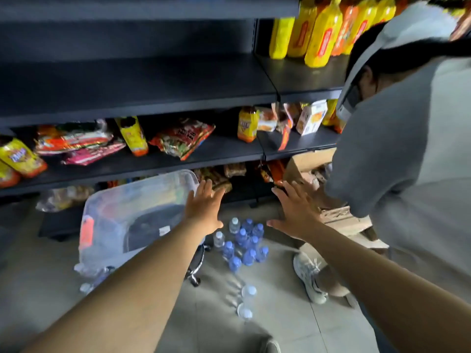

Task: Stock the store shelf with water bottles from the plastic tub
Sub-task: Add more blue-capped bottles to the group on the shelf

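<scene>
The water bottles (243, 242) are stood upright on the floor, caps up, just right of the plastic tub (122, 212), below and between both hands. The left hand (204, 207) and right hand (297, 212) are held spread flat, palms down, empty, at about equal distance above the cluster.

Water bottles (244, 244) stand on the floor (280, 314), right of the tub (114, 212).
</scene>
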`<state>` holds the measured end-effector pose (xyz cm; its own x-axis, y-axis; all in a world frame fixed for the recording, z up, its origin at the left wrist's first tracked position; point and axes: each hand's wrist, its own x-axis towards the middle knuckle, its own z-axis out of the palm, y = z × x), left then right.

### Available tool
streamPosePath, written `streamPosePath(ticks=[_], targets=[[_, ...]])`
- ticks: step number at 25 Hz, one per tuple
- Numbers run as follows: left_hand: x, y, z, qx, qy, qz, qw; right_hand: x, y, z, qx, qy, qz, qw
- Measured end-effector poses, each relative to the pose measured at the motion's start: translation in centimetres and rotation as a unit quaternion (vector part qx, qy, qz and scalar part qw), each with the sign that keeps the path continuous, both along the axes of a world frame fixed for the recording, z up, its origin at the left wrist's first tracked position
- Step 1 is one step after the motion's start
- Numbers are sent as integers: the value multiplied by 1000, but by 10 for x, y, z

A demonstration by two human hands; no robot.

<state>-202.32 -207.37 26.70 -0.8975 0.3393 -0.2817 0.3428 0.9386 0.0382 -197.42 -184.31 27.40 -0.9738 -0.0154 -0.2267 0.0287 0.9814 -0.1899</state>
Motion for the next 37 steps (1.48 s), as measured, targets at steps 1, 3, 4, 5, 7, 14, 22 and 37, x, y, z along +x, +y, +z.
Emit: streamPosePath(ticks=[1, 3, 4, 5, 7, 14, 22, 37], targets=[[3, 4, -21, 12, -7, 6, 1000, 1, 6, -21, -4, -5, 6, 1000], [12, 12, -66, 33, -30, 16, 999, 3, 18, -65, -22, -17, 17, 999], [18, 16, -90, 45, -42, 26, 998, 5, 24, -88, -35, -27, 16, 999], [24, 19, -114, 58, -53, 38, 996, 6, 29, -113, -53, -39, 7, 998], [37, 22, -162, 81, -72, 62, 992, 10, 35, -157, -96, -70, -27, 993], [61, 21, -390, 181, -154, 186, 953, 30, 26, -365, -286, -55, -167, 942], [43, 39, -621, 379, -156, 230, 883, 10, 11, -605, -381, -40, -176, 907], [15, 33, -671, 431, -88, 165, 883, -5, -2, -649, -436, 80, -213, 871]])
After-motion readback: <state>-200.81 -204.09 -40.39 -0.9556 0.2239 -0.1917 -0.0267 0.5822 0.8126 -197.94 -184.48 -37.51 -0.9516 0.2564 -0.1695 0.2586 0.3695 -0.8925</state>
